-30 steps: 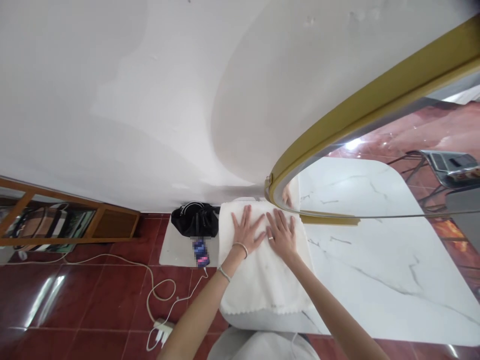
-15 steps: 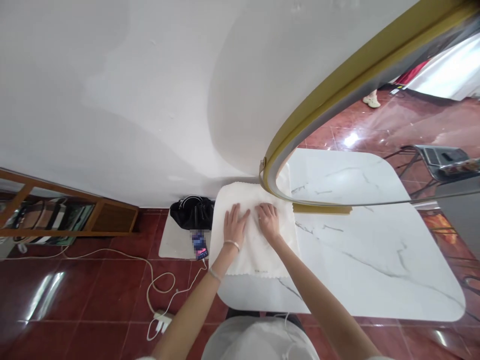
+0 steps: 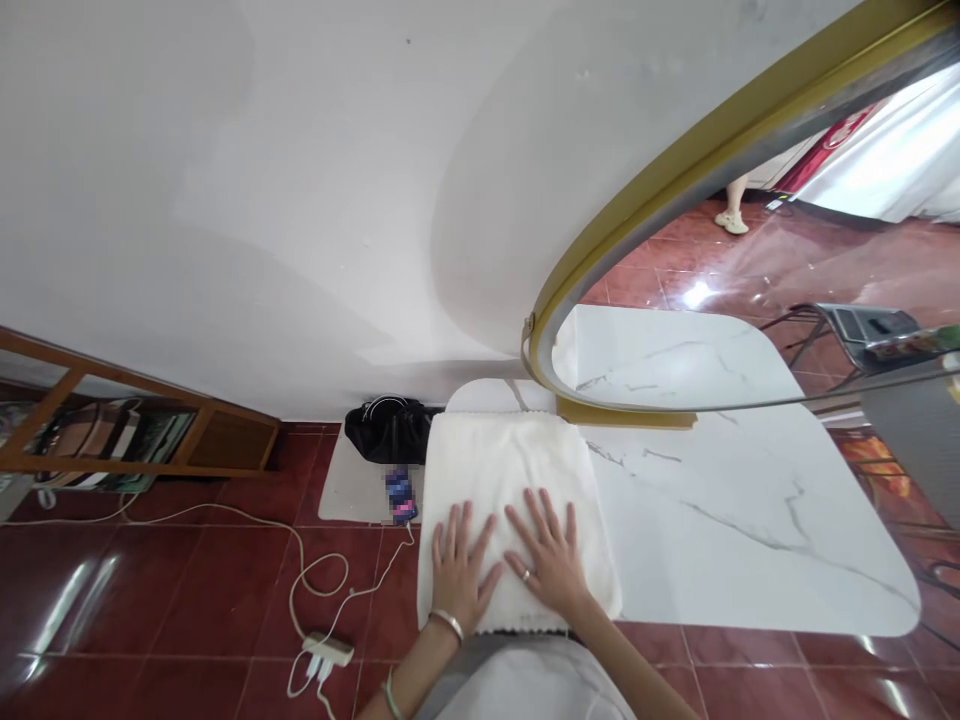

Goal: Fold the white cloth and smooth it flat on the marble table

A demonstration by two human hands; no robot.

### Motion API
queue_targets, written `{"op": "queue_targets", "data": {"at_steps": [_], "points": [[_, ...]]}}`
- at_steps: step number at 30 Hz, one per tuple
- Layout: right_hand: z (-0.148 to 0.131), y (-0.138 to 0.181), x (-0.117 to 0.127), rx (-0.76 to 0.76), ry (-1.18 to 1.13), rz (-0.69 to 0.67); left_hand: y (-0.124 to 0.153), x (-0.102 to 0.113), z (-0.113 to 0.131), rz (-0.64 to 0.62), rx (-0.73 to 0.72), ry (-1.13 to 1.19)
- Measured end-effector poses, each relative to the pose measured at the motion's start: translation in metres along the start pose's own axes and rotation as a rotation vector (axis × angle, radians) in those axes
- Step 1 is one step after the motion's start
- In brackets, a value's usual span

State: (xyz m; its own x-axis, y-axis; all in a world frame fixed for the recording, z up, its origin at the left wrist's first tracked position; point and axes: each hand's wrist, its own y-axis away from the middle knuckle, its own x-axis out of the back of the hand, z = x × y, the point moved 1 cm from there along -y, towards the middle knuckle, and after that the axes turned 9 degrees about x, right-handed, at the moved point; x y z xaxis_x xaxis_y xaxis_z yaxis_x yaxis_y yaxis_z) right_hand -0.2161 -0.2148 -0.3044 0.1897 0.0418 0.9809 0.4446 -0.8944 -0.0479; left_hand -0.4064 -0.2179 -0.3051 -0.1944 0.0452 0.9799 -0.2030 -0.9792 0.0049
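Note:
A white cloth (image 3: 487, 455) with scalloped edges lies spread on the left end of the marble-patterned table (image 3: 712, 510). My left hand (image 3: 460, 570) rests flat on the cloth's near left part, fingers spread, with a bracelet at the wrist. To its right, my right hand (image 3: 550, 555) also presses flat on the cloth, its fingers apart and a ring on one of them. Soft wrinkles run across the cloth beyond my fingertips. Its near edge reaches the table's front edge, close to my body.
A gold-framed mirror (image 3: 541, 345) stands at the table's back. On the left, a black bag (image 3: 390, 430) and a phone (image 3: 400, 495) on a charging cable lie on a pale surface. A power strip (image 3: 330, 648) is on the red floor. A wooden cabinet (image 3: 232, 435) stands farther left.
Both hands have moved toward my body, and the cloth has slid nearer with them, baring the table's back edge. My right hand's fingers have spread out flat.

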Motion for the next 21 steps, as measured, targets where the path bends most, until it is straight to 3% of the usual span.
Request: {"op": "queue_targets", "data": {"at_steps": [3, 7, 10, 14, 21], "points": [[0.025, -0.035, 0.004, 0.031, -0.002, 0.019, -0.050, 0.005, -0.013, -0.053, 0.030, -0.004], [0.054, -0.080, 0.009, 0.013, 0.007, 0.052, -0.120, 0.013, -0.023, -0.001, -0.037, 0.009], [0.063, -0.100, 0.009, -0.006, 0.004, 0.078, -0.146, 0.015, -0.024, 0.038, -0.083, 0.015], [0.055, -0.101, 0.006, -0.018, -0.009, 0.110, -0.135, 0.012, -0.026, 0.048, -0.055, 0.007], [0.016, -0.039, 0.001, 0.127, -0.029, 0.089, -0.041, 0.004, -0.022, 0.098, 0.036, -0.036]]}}
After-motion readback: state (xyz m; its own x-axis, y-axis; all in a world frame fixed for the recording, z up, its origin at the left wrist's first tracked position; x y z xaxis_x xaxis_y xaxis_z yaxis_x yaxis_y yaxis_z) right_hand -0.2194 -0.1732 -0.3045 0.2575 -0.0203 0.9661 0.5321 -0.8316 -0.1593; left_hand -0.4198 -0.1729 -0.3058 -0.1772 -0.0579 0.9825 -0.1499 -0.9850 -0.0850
